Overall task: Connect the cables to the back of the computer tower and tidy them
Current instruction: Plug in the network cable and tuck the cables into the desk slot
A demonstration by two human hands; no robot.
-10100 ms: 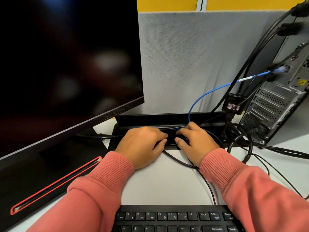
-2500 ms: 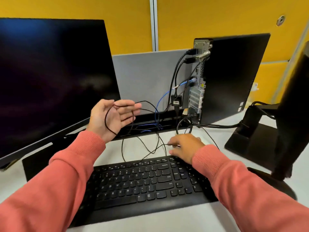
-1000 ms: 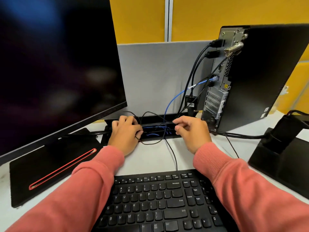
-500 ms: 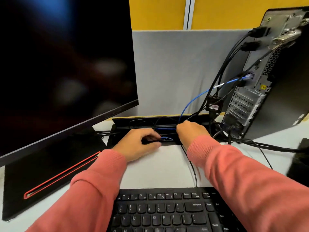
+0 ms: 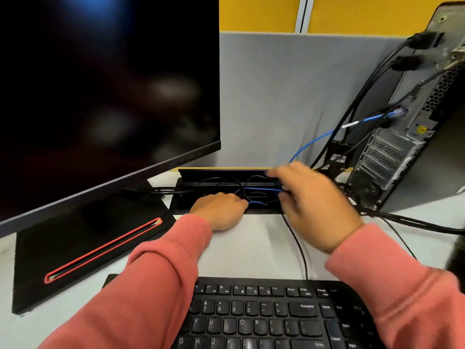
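My left hand (image 5: 218, 210) presses loose black and blue cables (image 5: 254, 195) down into the long black desk cable tray (image 5: 226, 173), fingers hidden; my blurred right hand (image 5: 312, 200), grip unclear, reaches its flap. The black computer tower (image 5: 412, 127) stands at two o'clock, plugged.

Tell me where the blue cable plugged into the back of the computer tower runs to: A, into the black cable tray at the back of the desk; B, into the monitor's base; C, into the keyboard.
A: the blue cable drops from the computer tower into the black cable tray, where both hands work.
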